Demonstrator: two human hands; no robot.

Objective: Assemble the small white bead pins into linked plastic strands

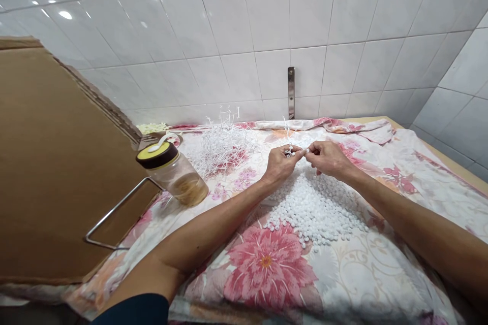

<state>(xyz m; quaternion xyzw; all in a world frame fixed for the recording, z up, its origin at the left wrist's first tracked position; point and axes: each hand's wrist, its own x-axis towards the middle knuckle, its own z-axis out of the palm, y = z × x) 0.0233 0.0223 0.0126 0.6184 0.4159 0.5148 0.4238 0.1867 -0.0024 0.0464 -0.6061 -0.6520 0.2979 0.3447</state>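
My left hand [280,165] is closed in a pinch on a thin white branched plastic sprue [288,134], whose stem sticks up above the fingers. Close against it, my right hand [328,159] pinches a small white plastic piece [307,151] at the sprue's end. Both hands are just above the far part of a heap of small white plastic pieces [318,210], partly covering it. To the left of my hands lies a tangled pile of bare white sprues [223,147].
A flowered cloth [267,264] covers the table. At left stand a large cardboard sheet or box [49,162], a clear bottle [186,185] with a yellow and dark lid, and a bent metal rod [114,213]. Behind is a tiled wall [267,15] with a metal bracket [291,91].
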